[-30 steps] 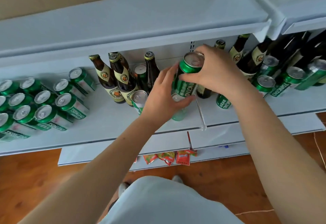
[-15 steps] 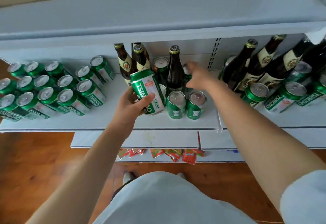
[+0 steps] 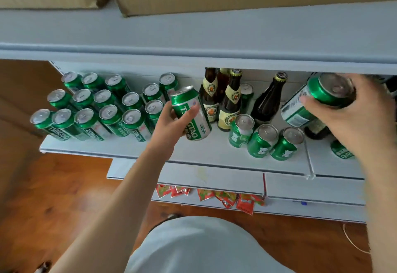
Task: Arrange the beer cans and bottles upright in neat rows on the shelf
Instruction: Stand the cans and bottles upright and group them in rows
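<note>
Green can (image 3: pixel 191 115) in left hand (image 3: pixel 171 122)

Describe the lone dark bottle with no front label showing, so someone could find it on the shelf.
Start at the grey shelf holding the beer. Right of the labelled brown bottles at its middle, behind three loose green cans, stands the dark bottle. Unlike the others, it stands alone and shows no cream label, only dark glass under a gold cap.
</note>
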